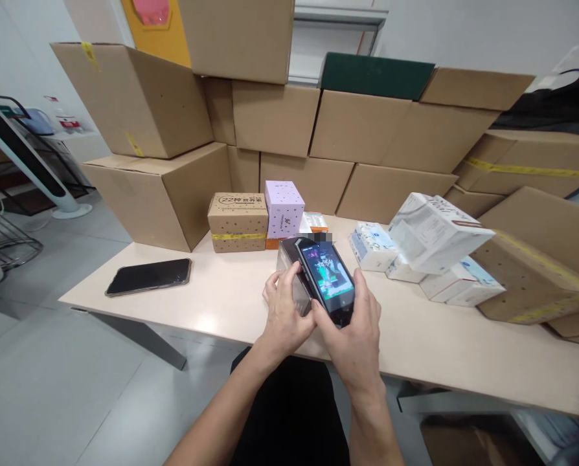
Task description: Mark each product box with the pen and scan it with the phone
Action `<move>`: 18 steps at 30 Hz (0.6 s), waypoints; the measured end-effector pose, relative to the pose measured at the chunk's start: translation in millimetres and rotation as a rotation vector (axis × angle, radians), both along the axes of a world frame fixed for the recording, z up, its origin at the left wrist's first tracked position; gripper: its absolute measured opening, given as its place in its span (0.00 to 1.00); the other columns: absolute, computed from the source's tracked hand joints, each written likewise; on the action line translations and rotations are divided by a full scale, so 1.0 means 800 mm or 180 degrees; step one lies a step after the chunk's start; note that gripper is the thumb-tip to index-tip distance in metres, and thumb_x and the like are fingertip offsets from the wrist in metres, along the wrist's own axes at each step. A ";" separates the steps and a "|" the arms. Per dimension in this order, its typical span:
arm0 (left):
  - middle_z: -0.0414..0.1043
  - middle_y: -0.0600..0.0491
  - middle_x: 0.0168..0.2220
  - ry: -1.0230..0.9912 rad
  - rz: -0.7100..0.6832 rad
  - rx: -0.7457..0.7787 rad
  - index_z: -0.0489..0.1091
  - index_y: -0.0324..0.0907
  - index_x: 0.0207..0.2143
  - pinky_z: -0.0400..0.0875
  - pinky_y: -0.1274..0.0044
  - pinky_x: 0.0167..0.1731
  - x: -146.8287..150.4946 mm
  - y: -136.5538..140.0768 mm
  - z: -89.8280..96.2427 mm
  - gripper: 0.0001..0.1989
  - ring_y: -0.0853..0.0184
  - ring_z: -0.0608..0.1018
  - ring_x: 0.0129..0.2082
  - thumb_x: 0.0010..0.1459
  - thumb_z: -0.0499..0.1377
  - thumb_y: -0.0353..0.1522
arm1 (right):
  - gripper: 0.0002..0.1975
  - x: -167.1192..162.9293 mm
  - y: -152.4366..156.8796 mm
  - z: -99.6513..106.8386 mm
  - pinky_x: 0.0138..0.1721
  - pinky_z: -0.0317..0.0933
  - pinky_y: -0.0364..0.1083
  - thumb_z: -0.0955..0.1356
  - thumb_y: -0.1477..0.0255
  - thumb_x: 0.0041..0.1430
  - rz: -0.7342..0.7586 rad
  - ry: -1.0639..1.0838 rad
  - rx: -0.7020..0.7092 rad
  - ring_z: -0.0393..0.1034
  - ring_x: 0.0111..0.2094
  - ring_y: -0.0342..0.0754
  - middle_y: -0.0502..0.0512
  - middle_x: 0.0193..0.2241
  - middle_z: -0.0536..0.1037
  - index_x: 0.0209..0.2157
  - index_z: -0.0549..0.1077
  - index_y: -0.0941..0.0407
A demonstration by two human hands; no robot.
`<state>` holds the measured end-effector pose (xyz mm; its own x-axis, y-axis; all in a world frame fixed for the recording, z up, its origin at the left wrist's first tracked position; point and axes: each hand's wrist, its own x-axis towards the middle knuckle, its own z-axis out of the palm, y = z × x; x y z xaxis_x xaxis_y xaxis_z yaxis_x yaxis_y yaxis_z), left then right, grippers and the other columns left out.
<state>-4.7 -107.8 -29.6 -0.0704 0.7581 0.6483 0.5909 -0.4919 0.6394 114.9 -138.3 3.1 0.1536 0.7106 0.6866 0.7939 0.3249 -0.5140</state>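
A lit smartphone (327, 275) with a dark case rests tilted in my right hand (350, 323); the thumb lies along its lower left edge and the fingers along its right side. Behind and left of it is a small dark box with a shiny side (303, 296), partly covered by the phone. My left hand (287, 307) is closed around this box, with fingertips at the phone's left edge. To the left, a second smartphone (148, 277), screen dark, lies flat on the light wooden table (221, 301). Both hands are close together over the table's front edge.
A dotted brown carton (238, 223) and a purple box (284, 210) stand behind the hands. Several white boxes (435, 233) are piled to the right. Large cardboard boxes (372, 129) form a wall at the back, with more at the left (158, 194) and right (542, 272).
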 end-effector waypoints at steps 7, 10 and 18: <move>0.65 0.44 0.58 0.0055 0.0058 0.0079 0.51 0.46 0.64 0.58 0.56 0.58 0.001 0.000 0.002 0.39 0.52 0.64 0.57 0.53 0.64 0.33 | 0.41 0.013 -0.005 0.007 0.56 0.60 0.62 0.71 0.61 0.59 -0.0133 -0.0014 0.0034 0.61 0.59 0.61 0.66 0.59 0.67 0.68 0.51 0.53; 0.67 0.43 0.57 0.0071 0.0109 0.0115 0.52 0.45 0.64 0.60 0.56 0.57 0.002 0.001 0.002 0.39 0.51 0.65 0.56 0.53 0.66 0.35 | 0.43 0.029 -0.006 0.010 0.55 0.60 0.63 0.71 0.59 0.57 -0.0307 0.0001 0.0065 0.61 0.59 0.62 0.66 0.59 0.67 0.68 0.51 0.53; 0.66 0.41 0.56 0.0034 0.0108 0.0506 0.54 0.43 0.63 0.61 0.57 0.57 0.001 0.008 -0.011 0.37 0.52 0.65 0.56 0.53 0.64 0.34 | 0.43 0.109 0.006 -0.034 0.55 0.56 0.64 0.68 0.53 0.56 -0.1126 -0.0227 -0.0083 0.65 0.55 0.67 0.73 0.56 0.70 0.66 0.56 0.62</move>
